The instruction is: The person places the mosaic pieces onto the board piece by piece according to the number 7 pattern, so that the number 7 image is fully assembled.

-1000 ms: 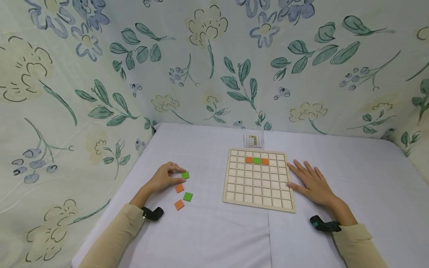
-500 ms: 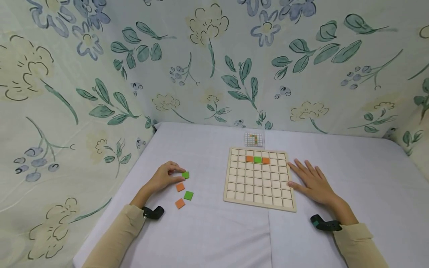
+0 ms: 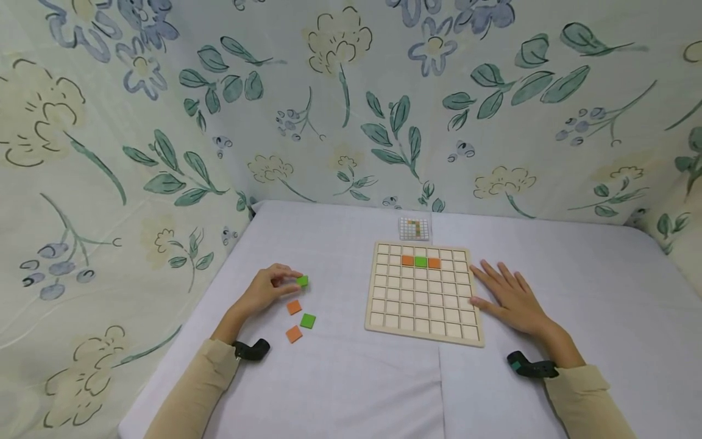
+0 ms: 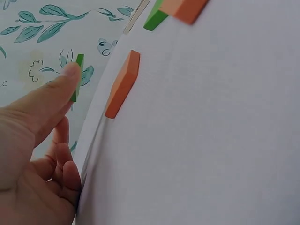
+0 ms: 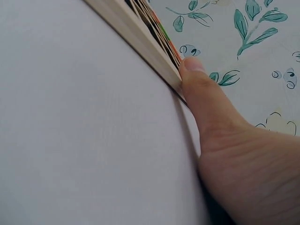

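My left hand (image 3: 267, 288) pinches a green square tile (image 3: 303, 281) between thumb and fingers. In the left wrist view that green tile (image 4: 78, 82) stands on edge, clear of the cloth. Just below the hand lie an orange tile (image 3: 294, 307), a green tile (image 3: 308, 321) and another orange tile (image 3: 294, 334). My right hand (image 3: 510, 300) lies flat with spread fingers, its thumb and index fingertip touching the right edge of the wooden grid board (image 3: 421, 332). In the board's second row sit an orange tile (image 3: 407, 261), a green tile (image 3: 420, 262) and an orange tile (image 3: 434, 263).
Behind the board lies a small card (image 3: 414, 229) printed with a grid and coloured squares. A white cloth (image 3: 351, 378) covers the table. Floral fabric (image 3: 329, 110) hangs behind and to the left.
The pinched green tile has risen and tilted in my left hand, which has shifted slightly back to the left. The right hand, the board and the loose tiles stay in place.
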Available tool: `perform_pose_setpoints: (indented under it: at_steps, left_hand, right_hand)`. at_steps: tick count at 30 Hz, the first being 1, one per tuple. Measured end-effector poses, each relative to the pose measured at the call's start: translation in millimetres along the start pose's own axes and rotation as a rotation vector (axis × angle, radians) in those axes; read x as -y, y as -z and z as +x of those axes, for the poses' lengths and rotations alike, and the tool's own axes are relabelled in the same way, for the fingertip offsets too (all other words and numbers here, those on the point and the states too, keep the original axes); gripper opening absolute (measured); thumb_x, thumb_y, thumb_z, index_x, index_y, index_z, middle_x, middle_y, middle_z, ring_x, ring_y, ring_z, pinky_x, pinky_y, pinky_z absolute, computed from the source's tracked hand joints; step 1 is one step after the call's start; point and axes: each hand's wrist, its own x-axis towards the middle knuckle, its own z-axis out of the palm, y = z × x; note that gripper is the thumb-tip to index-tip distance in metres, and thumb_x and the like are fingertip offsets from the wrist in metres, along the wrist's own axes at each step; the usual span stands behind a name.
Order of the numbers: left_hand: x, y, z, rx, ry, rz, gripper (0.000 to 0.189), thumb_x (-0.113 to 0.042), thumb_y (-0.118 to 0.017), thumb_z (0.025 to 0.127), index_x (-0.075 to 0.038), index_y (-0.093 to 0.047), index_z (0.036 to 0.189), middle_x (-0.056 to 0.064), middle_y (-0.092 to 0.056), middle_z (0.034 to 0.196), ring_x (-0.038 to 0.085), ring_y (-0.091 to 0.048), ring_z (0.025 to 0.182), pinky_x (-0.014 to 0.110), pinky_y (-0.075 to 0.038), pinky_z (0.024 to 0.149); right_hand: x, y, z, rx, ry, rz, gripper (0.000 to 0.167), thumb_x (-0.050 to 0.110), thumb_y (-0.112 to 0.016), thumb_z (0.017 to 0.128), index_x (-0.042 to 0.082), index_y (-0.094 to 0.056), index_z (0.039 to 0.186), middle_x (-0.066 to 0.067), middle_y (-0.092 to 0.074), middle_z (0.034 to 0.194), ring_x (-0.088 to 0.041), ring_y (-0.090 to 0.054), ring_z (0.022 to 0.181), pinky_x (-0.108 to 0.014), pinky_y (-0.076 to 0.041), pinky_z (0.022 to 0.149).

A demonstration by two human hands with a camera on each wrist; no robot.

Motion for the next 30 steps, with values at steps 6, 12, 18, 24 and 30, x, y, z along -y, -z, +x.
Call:
perform_pose_setpoints:
  at_steps: [6, 12, 18, 24, 30]
  left_hand:
    - [-15.0, 2.1, 3.3, 0.001, -0.008, 0.01, 0.03, -0.019, -0.08, 0.086, -0.012, -0.076, 0.114, 0.006, -0.064, 0.112, 0.023, -0.049, 0.092, 0.034, -0.043, 0.08]
    - [-34.1, 3.1, 8.7, 0.013, -0.031, -0.009, 0.03, -0.019, -0.08, 0.086, -0.012, -0.076, 0.115, 0.006, -0.064, 0.114, 0.027, -0.049, 0.097, 0.039, -0.044, 0.082]
    - [-55.0, 2.6, 13.2, 0.025, -0.05, -0.028, 0.03, -0.02, -0.081, 0.086, -0.012, -0.076, 0.114, 0.008, -0.063, 0.115, 0.034, -0.05, 0.1, 0.039, -0.045, 0.081]
    - [-74.6, -3.1, 20.2, 0.045, -0.083, -0.028, 0.031, -0.021, -0.08, 0.086, -0.011, -0.076, 0.116, 0.007, -0.063, 0.115, 0.037, -0.05, 0.104, 0.039, -0.045, 0.082]
    - [-91.4, -15.7, 30.8, 0.058, -0.093, -0.02, 0.031, -0.02, -0.081, 0.085, -0.011, -0.076, 0.115, 0.006, -0.062, 0.115, 0.038, -0.051, 0.106, 0.038, -0.045, 0.082]
  right_hand:
    - [2, 1, -0.3, 0.002, -0.002, 0.0, 0.08, 0.052, -0.059, 0.096, 0.013, -0.028, 0.158, -0.022, -0.02, 0.162, -0.047, -0.004, 0.148, -0.062, 0.005, 0.114]
    - [1, 1, -0.4, -0.006, 0.013, -0.004, 0.08, 0.052, -0.058, 0.097, 0.013, -0.027, 0.159, -0.023, -0.02, 0.161, -0.048, -0.005, 0.147, -0.063, 0.005, 0.113]
    - [1, 0, -0.6, 0.003, 0.002, 0.0, 0.08, 0.053, -0.058, 0.097, 0.014, -0.027, 0.159, -0.022, -0.019, 0.162, -0.047, -0.003, 0.148, -0.062, 0.006, 0.114]
    - [1, 0, -0.4, 0.005, -0.002, -0.006, 0.08, 0.053, -0.058, 0.097, 0.013, -0.027, 0.159, -0.022, -0.019, 0.162, -0.047, -0.003, 0.148, -0.062, 0.006, 0.114]
    - [2, 2, -1.5, 0.007, 0.004, -0.005, 0.08, 0.053, -0.058, 0.096, 0.013, -0.026, 0.159, -0.023, -0.019, 0.161, -0.047, -0.003, 0.148, -0.064, 0.005, 0.113]
